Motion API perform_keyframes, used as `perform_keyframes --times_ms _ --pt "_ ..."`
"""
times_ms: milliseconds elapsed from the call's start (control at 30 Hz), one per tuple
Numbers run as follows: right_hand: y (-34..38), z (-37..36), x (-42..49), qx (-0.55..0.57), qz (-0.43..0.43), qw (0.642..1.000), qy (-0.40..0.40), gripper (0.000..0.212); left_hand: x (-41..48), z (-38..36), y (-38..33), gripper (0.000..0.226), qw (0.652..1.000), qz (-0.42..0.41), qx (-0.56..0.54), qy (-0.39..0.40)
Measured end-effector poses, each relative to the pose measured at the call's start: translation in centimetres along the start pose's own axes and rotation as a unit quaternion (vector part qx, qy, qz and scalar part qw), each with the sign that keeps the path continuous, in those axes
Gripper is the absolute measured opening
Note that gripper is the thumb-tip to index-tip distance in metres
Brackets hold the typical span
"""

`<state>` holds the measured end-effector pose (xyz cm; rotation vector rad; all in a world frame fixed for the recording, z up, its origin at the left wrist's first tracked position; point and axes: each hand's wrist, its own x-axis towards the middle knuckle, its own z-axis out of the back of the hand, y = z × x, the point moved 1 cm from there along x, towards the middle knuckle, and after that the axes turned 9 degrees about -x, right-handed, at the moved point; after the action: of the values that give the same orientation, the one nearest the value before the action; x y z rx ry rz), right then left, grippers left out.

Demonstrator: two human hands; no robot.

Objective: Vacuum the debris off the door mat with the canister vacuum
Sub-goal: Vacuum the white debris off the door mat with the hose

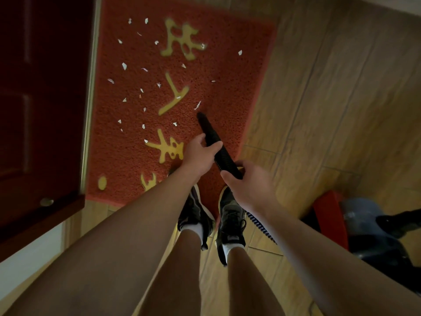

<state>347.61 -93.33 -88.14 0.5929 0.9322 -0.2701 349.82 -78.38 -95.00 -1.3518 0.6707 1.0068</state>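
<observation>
One head-worn camera looks steeply down (wide-angle) over both arms at the door mat (159, 92).

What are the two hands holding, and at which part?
Both grip the black ribbed vacuum hose: the left hand around its middle, the right hand lower, nearer the body. Its tip points at the mat.
</observation>
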Motion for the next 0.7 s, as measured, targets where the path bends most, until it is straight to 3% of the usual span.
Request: perform_keyframes --times_ms 300,433,700 --pt "0.8 -0.7 0.3 -0.016 0.017 1.000 -0.003 0.028 0.6 1.0 1.0 0.039 1.000 -0.014 -0.014 -0.010" --pt "0.9 -0.7 0.5 -0.020 0.012 1.000 -0.012 0.028 0.9 0.9 0.7 0.018 1.000 -0.017 -0.016 -0.002" --pt "1.6 -0.9 0.5 -0.031 0.009 0.999 -0.013 0.030 0.8 1.4 0.2 0.032 1.000 -0.016 -0.017 -0.008"
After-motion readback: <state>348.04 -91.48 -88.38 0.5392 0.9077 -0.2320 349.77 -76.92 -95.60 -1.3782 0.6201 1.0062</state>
